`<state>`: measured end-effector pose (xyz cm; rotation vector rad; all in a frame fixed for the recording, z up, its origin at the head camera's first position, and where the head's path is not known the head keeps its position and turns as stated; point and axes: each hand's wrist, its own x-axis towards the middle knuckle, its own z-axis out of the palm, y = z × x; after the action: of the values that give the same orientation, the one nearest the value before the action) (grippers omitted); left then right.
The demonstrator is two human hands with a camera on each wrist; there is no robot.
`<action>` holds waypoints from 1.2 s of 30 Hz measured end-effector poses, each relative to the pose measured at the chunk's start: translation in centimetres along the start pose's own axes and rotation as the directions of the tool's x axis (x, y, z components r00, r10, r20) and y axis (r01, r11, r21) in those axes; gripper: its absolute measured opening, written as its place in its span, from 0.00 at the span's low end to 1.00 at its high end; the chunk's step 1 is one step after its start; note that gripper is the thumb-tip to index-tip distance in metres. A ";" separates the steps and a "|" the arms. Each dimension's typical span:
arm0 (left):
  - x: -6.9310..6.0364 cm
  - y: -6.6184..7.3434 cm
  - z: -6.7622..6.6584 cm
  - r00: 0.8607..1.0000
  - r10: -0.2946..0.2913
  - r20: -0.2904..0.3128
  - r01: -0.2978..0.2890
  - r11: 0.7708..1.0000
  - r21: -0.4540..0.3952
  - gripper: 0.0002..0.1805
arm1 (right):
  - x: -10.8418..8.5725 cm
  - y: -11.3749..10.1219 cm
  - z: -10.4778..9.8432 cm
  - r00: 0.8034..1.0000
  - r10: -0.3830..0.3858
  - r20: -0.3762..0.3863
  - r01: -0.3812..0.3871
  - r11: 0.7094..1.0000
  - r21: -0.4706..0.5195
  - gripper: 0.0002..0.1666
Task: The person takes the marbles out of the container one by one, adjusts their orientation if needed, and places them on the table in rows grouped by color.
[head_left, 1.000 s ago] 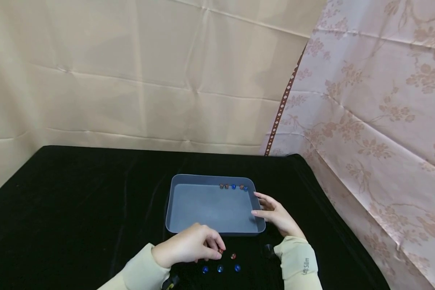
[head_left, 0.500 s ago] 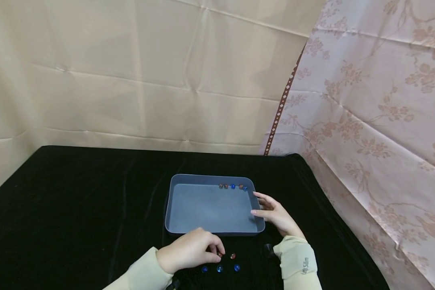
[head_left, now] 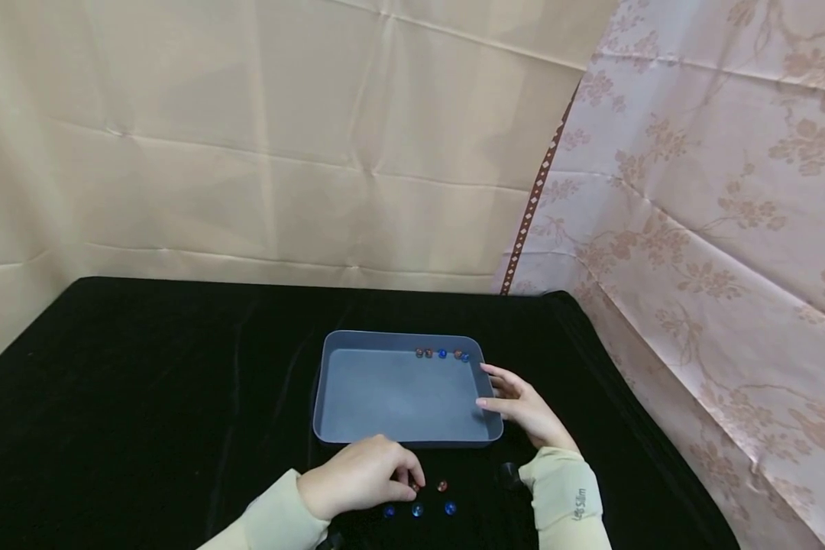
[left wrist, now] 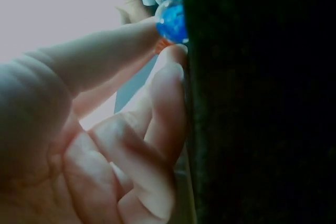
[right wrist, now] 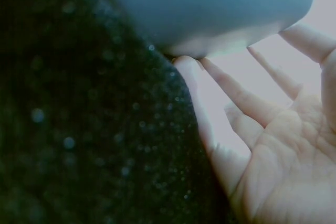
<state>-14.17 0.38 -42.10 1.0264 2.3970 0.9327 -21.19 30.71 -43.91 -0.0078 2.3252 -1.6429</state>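
Between thumb and fingertips, my left hand [head_left: 364,475] pinches a reddish-brown glass marble [head_left: 415,486], mostly covered by the fingers, low over the black cloth. Just right of it lies another reddish marble [head_left: 442,486]. Three blue marbles, the middle one [head_left: 417,509] among them, form a row nearer the camera. In the left wrist view a blue marble [left wrist: 172,23] shows beyond the thumb, with a sliver of orange at the fingertips. My right hand [head_left: 522,405] holds the grey-blue tray [head_left: 326,382] by its right side, thumb over the rim, fingers along the outer wall [right wrist: 210,9].
Inside the tray, several brown and blue marbles, one a blue marble [head_left: 442,354], lie along the far wall at the right. Black cloth [head_left: 144,397] covers the table. A cream curtain [head_left: 247,153] hangs behind, a floral one [head_left: 715,229] at the right.
My left hand has shifted slightly right and toward the camera, its fingers staying about the reddish marble. The right hand and the tray look unmoved.
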 end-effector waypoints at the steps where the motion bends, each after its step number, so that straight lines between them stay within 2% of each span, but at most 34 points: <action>1: 0.0 0.0 0.0 1.000 -0.005 -0.002 0.005 1.000 0.006 0.04 | 0.0 0.0 0.0 1.000 0.003 -0.003 -0.003 1.000 0.002 0.39; 8: 0.1 0.1 0.3 1.000 -0.011 -0.017 0.012 0.998 0.060 0.04 | 0.1 0.1 0.1 1.000 0.004 -0.014 -0.004 1.000 -0.004 0.39; 30: 0.1 0.0 0.2 1.000 -0.020 -0.010 0.020 0.999 0.036 0.05 | 0.0 -0.1 0.2 1.000 -0.006 -0.005 0.006 1.000 -0.007 0.40; 36: 0.1 0.0 0.2 1.000 -0.019 -0.013 0.020 0.999 0.034 0.05 | 0.1 0.0 0.2 1.000 0.010 -0.026 -0.010 1.000 -0.003 0.39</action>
<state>-14.07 0.54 -42.22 1.0102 2.4372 0.8969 -21.25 30.48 -44.05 0.0242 2.3429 -1.6441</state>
